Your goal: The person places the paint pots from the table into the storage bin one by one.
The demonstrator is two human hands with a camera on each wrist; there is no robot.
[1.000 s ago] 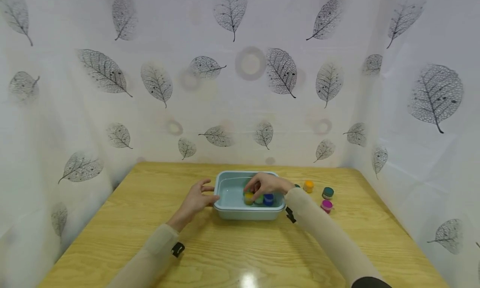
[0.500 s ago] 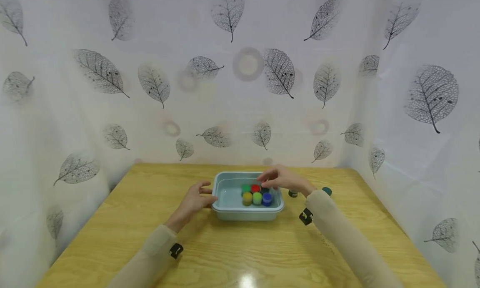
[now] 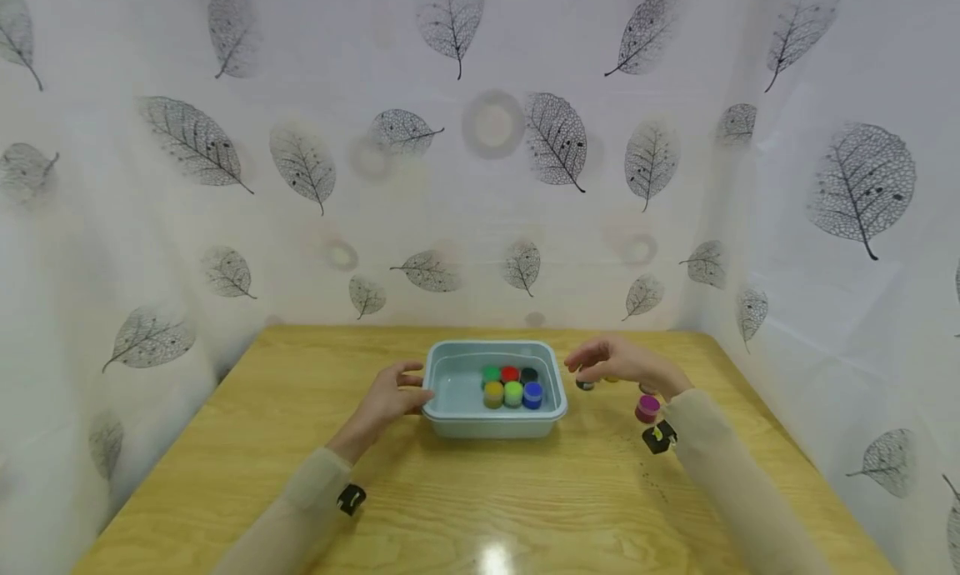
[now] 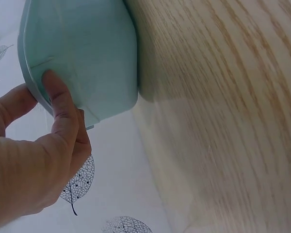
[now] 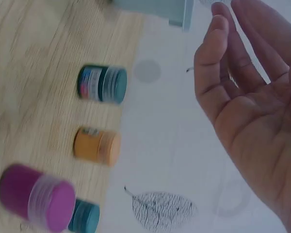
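A light blue plastic box (image 3: 480, 427) stands mid-table, holding several small paint jars: green, red, black, yellow-brown, light green and blue (image 3: 532, 395). My left hand (image 3: 392, 398) pinches its left rim; in the left wrist view the thumb lies over the rim and fingers press the outer wall. To the right of the box, my right hand (image 3: 626, 363) hovers over more paint jars with loosely bent fingers, holding nothing. Below it, the right wrist view shows a dark green jar (image 5: 102, 84), an orange jar (image 5: 97, 145), a magenta jar (image 5: 36, 196) and a teal jar (image 5: 85, 216).
The wooden table (image 3: 450, 500) ends at a pale curtain (image 3: 465, 217) with leaf prints, hanging behind and on both sides. The magenta jar stands closest to the front among those outside the box.
My right hand has let go of a black jar inside the box, lifted out and moved right, over the loose jars. The left hand keeps its place at the rim.
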